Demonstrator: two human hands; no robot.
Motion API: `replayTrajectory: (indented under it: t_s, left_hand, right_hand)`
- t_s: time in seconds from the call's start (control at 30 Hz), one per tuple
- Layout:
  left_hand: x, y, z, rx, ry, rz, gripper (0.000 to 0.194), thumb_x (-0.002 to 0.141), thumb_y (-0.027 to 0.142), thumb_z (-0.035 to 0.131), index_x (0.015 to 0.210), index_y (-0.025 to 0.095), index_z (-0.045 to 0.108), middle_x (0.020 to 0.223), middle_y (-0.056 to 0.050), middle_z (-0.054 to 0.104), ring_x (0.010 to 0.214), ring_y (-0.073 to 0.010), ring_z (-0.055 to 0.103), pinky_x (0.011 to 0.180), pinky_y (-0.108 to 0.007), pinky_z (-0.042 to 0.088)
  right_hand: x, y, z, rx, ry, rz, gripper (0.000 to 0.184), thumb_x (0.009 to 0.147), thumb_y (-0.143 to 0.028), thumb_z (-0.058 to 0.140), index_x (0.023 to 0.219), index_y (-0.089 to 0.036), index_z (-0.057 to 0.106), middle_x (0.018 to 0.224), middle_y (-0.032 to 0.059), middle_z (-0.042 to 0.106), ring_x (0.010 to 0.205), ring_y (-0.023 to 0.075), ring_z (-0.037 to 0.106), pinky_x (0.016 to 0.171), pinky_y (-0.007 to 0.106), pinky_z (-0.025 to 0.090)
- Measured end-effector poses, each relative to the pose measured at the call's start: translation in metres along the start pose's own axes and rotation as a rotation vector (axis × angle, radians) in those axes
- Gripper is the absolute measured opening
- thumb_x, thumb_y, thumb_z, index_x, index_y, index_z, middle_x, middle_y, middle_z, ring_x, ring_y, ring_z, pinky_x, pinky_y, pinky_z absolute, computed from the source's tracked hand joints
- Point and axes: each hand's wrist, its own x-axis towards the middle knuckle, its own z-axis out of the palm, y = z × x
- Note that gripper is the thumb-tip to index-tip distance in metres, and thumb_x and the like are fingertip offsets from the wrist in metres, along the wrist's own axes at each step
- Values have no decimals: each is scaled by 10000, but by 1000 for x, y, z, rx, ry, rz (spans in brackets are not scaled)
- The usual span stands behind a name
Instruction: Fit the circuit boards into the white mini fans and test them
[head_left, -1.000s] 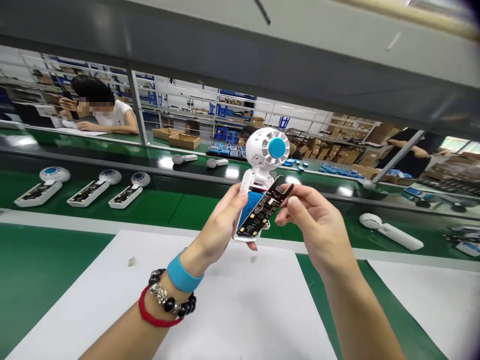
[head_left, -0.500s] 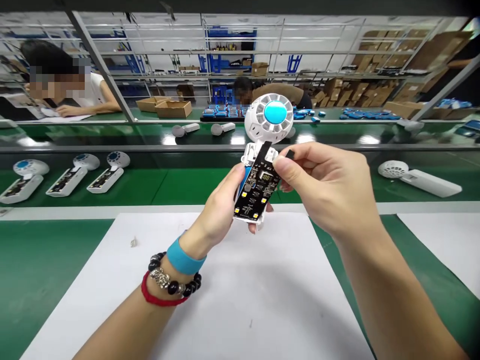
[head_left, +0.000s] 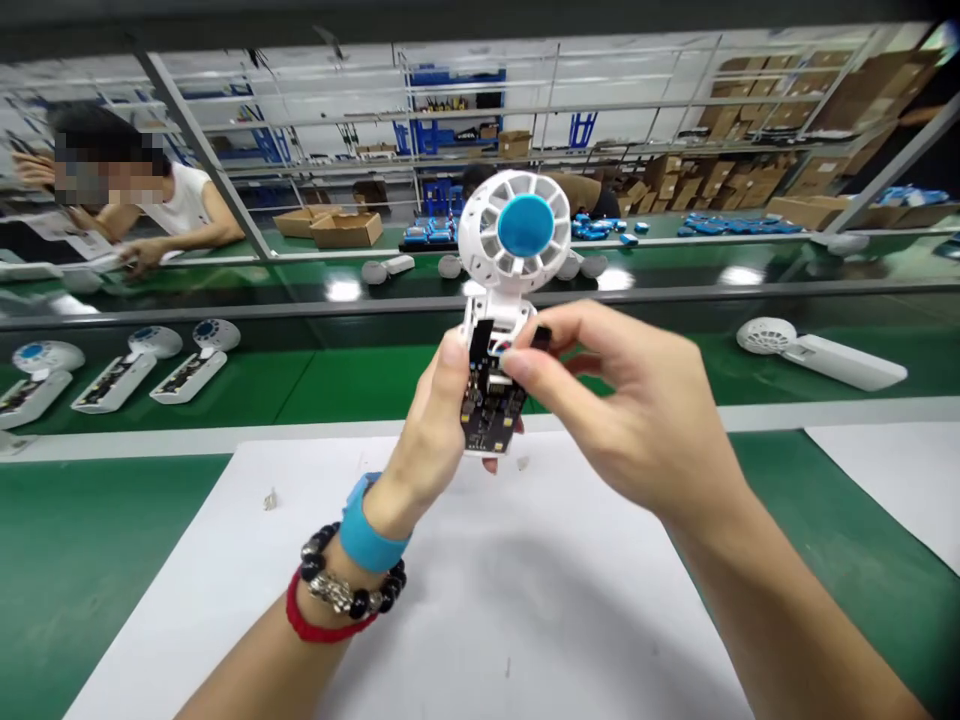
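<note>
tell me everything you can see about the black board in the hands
The board is black, roughly rectangular and rigid-looking, with two prongs at its top, yellowish squares low down and a small whitish part near the middle. It is held up, prongs upward, over the lower part of the white fan. The left hand holds the fan, thumb near the board's left edge; the right hand's grip partly hides its upper right. Flush seating is unclear.

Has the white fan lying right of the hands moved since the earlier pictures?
Yes: the white fan has moved left relative to the corner of the right white sheet.
</note>
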Motion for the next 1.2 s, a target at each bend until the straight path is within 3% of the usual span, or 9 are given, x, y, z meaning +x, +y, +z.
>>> replayTrajectory:
  t_s: [0.1,0.17,0.23,0.37,0.5,0.63,0.8,1.0,1.2]
  left_hand:
    - [-2,-1,-5,100,22,283,805,744,861,515,1188,190,549,788,-29,617,538,-139,571,456,-241,483]
    - [-2,1,-9,153,-2,434,735,767,796,585,1186,193,542,961,-72,649,741,-189,641,629,-282,557]
    - [-3,3,-14,179,-82,489,641,827,707,612,1212,201,528,1016,-83,656,841,-225,654,716,-316,568]
    - [-6,9,-19,149,-288,491,554,871,587,645,1270,234,494,897,-52,664,733,-209,657,636,-296,552]
    - [-7,16,-18,86,-391,488,477,921,517,612,1297,257,474,865,-41,676,750,-218,688,677,-310,572]
    - [-9,19,-18,94,-415,428,536,900,506,652,1343,269,464,913,-40,688,791,-225,696,729,-327,575]
    - [-10,18,-18,112,-361,443,557,885,478,682,1351,254,477,1034,-64,669,881,-239,671,813,-360,562]
    - [-8,15,-18,61,-397,460,583,862,455,722,1352,238,492,1031,-70,667,894,-234,667,822,-359,560]
    - [-6,10,-18,128,-291,496,588,859,483,713,1343,225,500,1128,-75,635,985,-237,627,878,-359,530]
  right_hand:
    - [-1,2,0,28,-55,-202,88,921,-203,642,833,-202,643,771,-10,658,659,110,598,624,221,498]
    - [-3,5,-2,83,-88,-332,41,909,-186,658,880,-200,632,782,-13,670,645,98,601,609,206,498]
    - [-5,6,-5,129,-92,-398,101,893,-212,691,967,-207,624,766,-23,667,605,89,597,584,198,499]
    - [-9,7,-10,82,-196,-431,297,891,-240,699,1166,-205,593,703,-49,649,539,87,581,543,209,483]
    - [-11,5,-14,-8,-272,-516,371,918,-203,646,1277,-205,553,886,-6,726,646,113,649,603,238,498]
    - [-11,0,-20,-173,-307,-551,349,953,-190,579,1295,-250,549,935,-2,744,763,153,704,645,261,512]
    - [-10,-3,-25,-289,-286,-567,219,966,-261,574,1183,-250,596,908,8,762,710,164,716,599,261,512]
    - [-11,-4,-25,-242,-297,-488,97,961,-262,588,1046,-242,630,836,-18,748,680,135,698,585,240,494]
    - [-10,-3,-24,-157,-373,-406,238,989,-297,558,1186,-190,637,963,40,760,653,134,695,556,237,501]
